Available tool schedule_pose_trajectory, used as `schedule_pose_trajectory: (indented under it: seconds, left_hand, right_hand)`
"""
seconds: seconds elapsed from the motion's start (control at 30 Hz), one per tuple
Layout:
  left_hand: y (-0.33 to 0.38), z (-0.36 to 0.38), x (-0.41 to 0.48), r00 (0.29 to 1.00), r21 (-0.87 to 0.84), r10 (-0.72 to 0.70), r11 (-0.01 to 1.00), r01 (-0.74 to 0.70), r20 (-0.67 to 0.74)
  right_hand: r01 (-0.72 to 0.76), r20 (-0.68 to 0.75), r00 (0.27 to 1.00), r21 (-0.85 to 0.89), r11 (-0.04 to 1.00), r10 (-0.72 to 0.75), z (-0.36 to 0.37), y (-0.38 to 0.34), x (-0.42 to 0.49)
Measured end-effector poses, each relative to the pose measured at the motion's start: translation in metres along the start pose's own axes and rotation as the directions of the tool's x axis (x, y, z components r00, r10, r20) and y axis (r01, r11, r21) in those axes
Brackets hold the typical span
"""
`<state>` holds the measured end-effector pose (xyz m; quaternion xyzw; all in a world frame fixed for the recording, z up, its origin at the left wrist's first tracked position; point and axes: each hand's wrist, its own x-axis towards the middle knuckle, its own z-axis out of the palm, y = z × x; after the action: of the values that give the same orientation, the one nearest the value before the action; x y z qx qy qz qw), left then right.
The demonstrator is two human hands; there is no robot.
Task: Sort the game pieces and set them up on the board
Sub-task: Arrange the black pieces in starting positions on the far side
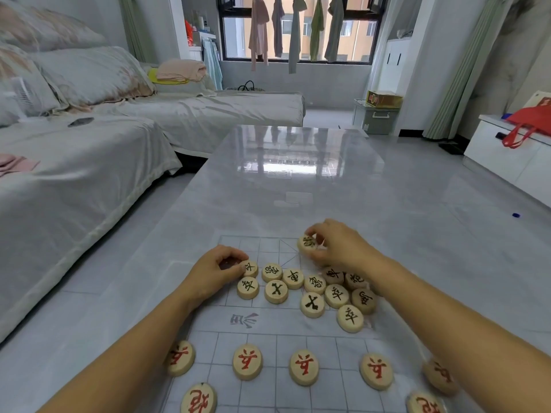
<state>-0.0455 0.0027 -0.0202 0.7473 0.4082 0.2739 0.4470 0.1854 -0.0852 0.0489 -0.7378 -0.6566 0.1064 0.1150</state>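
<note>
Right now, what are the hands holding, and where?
The right hand pinches a black-marked piece by its rim. The left hand touches another piece; whether it grips cannot be told.

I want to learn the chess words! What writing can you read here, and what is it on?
"兵" in red: each piece in the near row.
"卒" in black: the nearest black piece.
"車" in black: a middle pile piece.
Grey board mark: maybe "界", unsure.
Other pieces, yellow box: too blurred.
</note>
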Motion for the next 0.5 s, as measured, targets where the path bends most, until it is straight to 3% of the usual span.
schedule_pose_trajectory:
  seconds: [0.13,0.27,0.5]
  left_hand:
    - [-0.001,-0.001,0.0,1.0,0.016,0.007,1.0,-0.007,-0.01]
    - [-0.001,-0.001,0.001,1.0,0.011,0.02,1.0,-0.019,-0.022]
    - [-0.002,-0.001,0.001,0.999,0.035,0.024,0.999,-0.023,-0.025]
  right_hand:
    - [-0.033,0.074,0.997,0.022,0.999,0.031,0.009,0.018,0.046]
    - [-0.067,0.159,0.984,-0.067,0.995,0.077,0.022,0.015,0.065]
    - [-0.209,0.031,0.977,-0.061,0.976,0.211,0.033,0.015,0.063]
